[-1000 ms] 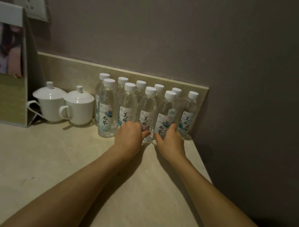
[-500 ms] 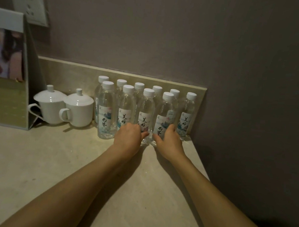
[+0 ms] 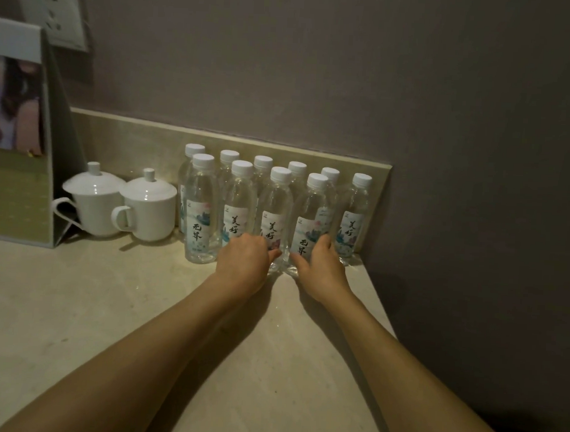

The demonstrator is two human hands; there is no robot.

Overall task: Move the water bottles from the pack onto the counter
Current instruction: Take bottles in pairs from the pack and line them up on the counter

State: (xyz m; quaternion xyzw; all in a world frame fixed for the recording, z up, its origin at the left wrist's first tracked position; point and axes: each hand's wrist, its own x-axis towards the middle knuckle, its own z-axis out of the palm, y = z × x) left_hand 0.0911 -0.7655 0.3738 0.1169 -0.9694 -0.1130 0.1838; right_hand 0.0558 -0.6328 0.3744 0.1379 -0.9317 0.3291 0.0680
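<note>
Ten water bottles (image 3: 201,212), two lidded cups (image 3: 148,206).

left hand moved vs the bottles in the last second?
No. The left hand stays at the base of the front-row bottles; only the camera shifted slightly.

A pale stone counter (image 3: 77,304) carries ten capped water bottles (image 3: 202,212) standing in two rows just beyond both hands, two lidded white cups (image 3: 147,206) left of them, and a standing card display (image 3: 19,139) farther left.
</note>
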